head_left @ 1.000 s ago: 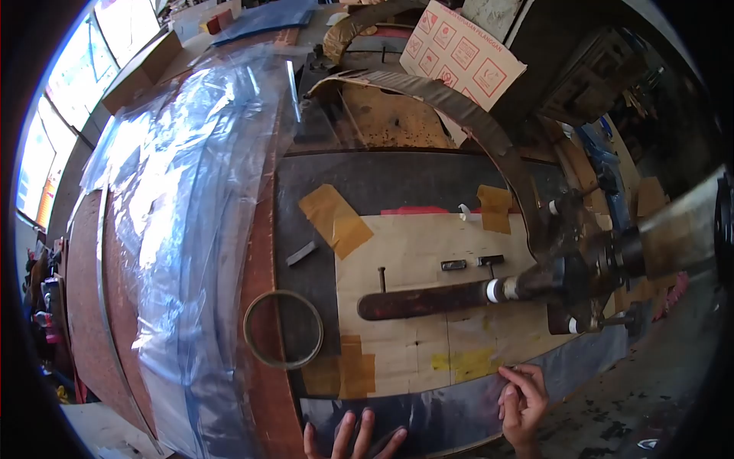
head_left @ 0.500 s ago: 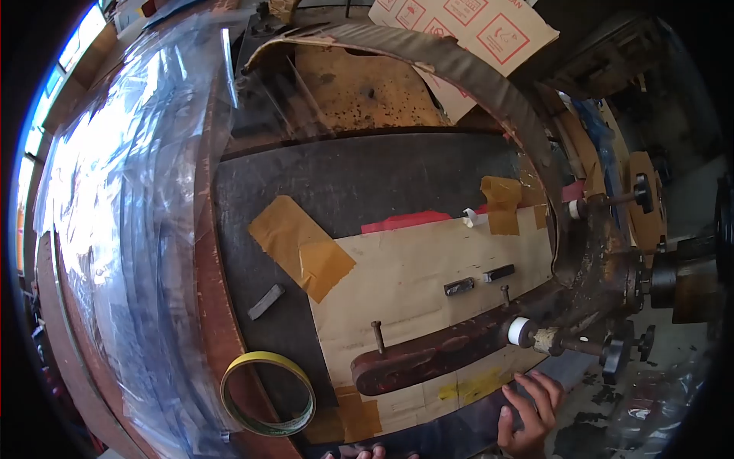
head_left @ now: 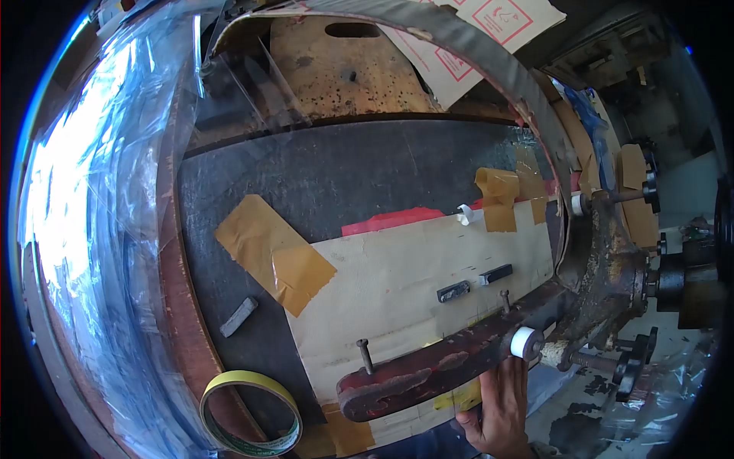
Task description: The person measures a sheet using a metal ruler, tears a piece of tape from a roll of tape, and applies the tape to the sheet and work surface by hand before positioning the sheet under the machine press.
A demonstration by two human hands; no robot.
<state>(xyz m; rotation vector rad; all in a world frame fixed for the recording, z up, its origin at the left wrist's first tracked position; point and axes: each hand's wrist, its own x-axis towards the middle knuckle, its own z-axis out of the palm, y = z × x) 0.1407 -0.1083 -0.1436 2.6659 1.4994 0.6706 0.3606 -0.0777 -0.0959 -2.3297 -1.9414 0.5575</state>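
My right hand (head_left: pixel 498 409) lies at the lower right, fingers stretched forward and thumb apart. Its fingertips pass out of sight beneath a dark red metal arm (head_left: pixel 436 373). Whether they press on anything there is hidden. Under the arm lies a beige card sheet (head_left: pixel 367 279), with yellow tape (head_left: pixel 451 397) on it beside my thumb. Two small dark blocks (head_left: pixel 454 291) rest on the sheet. Just above my fingers is a white collar (head_left: pixel 524 343) on the arm's screw. My left hand is out of the picture.
A yellow tape roll (head_left: pixel 212 386) stands at the board's lower left edge. Brown tape (head_left: pixel 279 256) covers the sheet's corner, near a grey block (head_left: pixel 238 317). Clear plastic film (head_left: pixel 99 252) is piled on the left. A curved metal band (head_left: pixel 527 96) arches over the board.
My right hand has moved left and forward, and its curled fingers have straightened under the metal arm. The left fingertips have left the bottom edge. The camera view has shifted slightly.
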